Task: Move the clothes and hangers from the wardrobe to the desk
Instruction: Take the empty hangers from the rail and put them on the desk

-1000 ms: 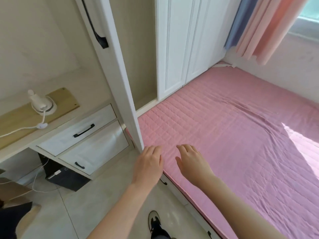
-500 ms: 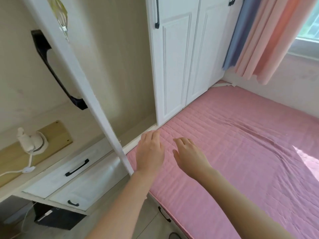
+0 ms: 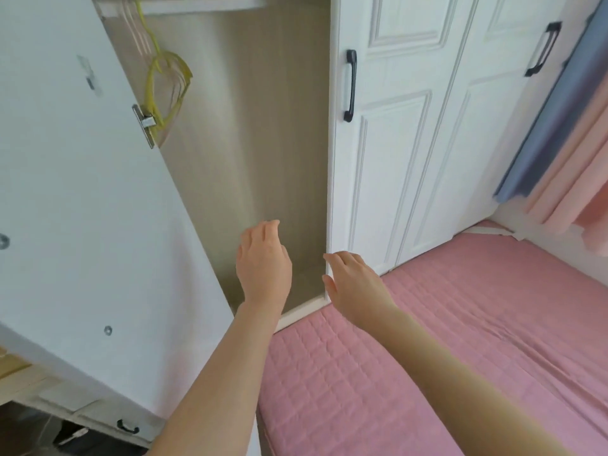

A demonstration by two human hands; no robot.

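Observation:
The wardrobe [image 3: 256, 153] stands open ahead, its beige inside bare of clothes where I can see. Up at its top left hang a yellow hanger [image 3: 166, 83] and pale pink hangers [image 3: 139, 37] from a white rail [image 3: 200, 4]. My left hand [image 3: 263, 263] is raised in front of the wardrobe's lower part, fingers apart, holding nothing. My right hand [image 3: 350, 284] is beside it near the wardrobe's right edge, also spread and holding nothing. Both hands are well below the hangers. Only a corner of the desk [image 3: 19, 376] shows at the lower left.
The open white door [image 3: 82, 209] fills the left side, close to my left forearm. Shut white doors with black handles [image 3: 350, 85] stand to the right. A pink quilted bed [image 3: 444, 340] lies below right, with blue and pink curtains [image 3: 559, 143] beyond. Desk drawers [image 3: 125, 426] sit under the door.
The view has lifted from the desk and bed toward the wardrobe's inside, bringing the hangers into sight. Both hands have risen and reached forward, still holding nothing.

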